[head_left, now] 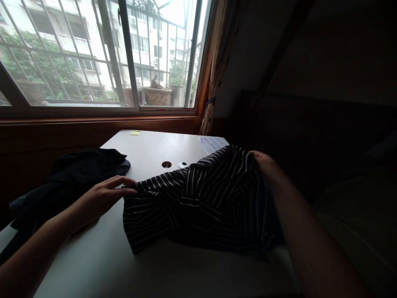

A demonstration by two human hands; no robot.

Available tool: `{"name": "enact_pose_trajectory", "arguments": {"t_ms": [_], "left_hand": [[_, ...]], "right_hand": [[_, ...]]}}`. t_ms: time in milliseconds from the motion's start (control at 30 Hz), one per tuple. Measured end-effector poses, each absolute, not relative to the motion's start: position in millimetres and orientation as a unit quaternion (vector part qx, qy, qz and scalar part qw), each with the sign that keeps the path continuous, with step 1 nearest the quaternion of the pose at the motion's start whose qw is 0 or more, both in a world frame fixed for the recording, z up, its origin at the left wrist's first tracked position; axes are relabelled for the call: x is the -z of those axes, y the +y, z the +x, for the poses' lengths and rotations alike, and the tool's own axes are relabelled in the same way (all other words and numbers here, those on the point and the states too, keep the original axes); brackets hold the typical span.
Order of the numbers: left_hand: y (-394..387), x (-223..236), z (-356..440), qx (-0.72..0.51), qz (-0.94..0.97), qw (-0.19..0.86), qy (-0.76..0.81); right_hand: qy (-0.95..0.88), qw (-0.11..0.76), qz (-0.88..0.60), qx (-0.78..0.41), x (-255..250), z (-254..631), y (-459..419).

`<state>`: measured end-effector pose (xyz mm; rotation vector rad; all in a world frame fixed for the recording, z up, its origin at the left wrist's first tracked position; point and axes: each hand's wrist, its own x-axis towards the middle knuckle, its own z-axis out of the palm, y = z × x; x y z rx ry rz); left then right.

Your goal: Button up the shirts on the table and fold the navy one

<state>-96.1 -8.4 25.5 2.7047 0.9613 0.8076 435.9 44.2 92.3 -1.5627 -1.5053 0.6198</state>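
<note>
A dark shirt with thin white stripes [198,203] lies crumpled across the middle of a white table [145,149]. My left hand [105,194] rests at the shirt's left edge, fingers stretched out flat and touching the cloth. My right hand [266,165] is at the shirt's far right corner, its fingers curled into the fabric and partly hidden by it.
A pile of dark clothing [71,174] lies on the table's left side. A round cable hole [166,164], a small white cap [182,164] and a yellow note [135,133] are further back. A barred window [102,54] runs behind, a curtain [217,66] at its right.
</note>
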Motion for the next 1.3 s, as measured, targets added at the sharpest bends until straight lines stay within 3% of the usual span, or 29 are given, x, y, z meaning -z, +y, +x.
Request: {"name": "enact_pose_trajectory", "arguments": {"t_ms": [100,200,267,367,533,867,1100,1300], "left_hand": [[-5.0,-22.3,-98.0,-0.206,0.909,0.009,0.361],[-13.7,-16.4,-77.9,-0.199,0.916,0.002,0.348],[-24.5,-15.7,-55.8,-0.198,0.930,0.031,0.307],[-40.1,-12.0,-20.1,-0.168,0.951,0.071,0.249],[-48.2,17.0,13.8,-0.095,0.958,0.075,0.259],[-54.8,18.1,-20.0,-0.145,0.919,0.124,0.344],[-55.8,9.4,-49.9,-0.103,0.923,0.164,0.332],[-46.6,20.6,-49.3,-0.147,0.904,0.180,0.360]], "right_hand": [[-0.582,0.345,-0.723,-0.142,-72.4,433.2,53.7],[-0.658,0.341,-0.671,-0.002,-52.8,411.6,44.0],[-0.766,0.309,-0.563,-0.021,-43.5,386.5,27.8],[-0.887,0.176,-0.404,-0.141,-30.5,343.3,1.6],[-0.909,0.071,-0.397,-0.105,-5.1,308.2,-9.2],[-0.885,0.075,-0.396,-0.233,-12.6,332.7,-20.4],[-0.898,0.071,-0.385,-0.200,-6.4,316.3,-35.5],[-0.888,0.101,-0.402,-0.198,-3.3,299.5,-35.1]]}}
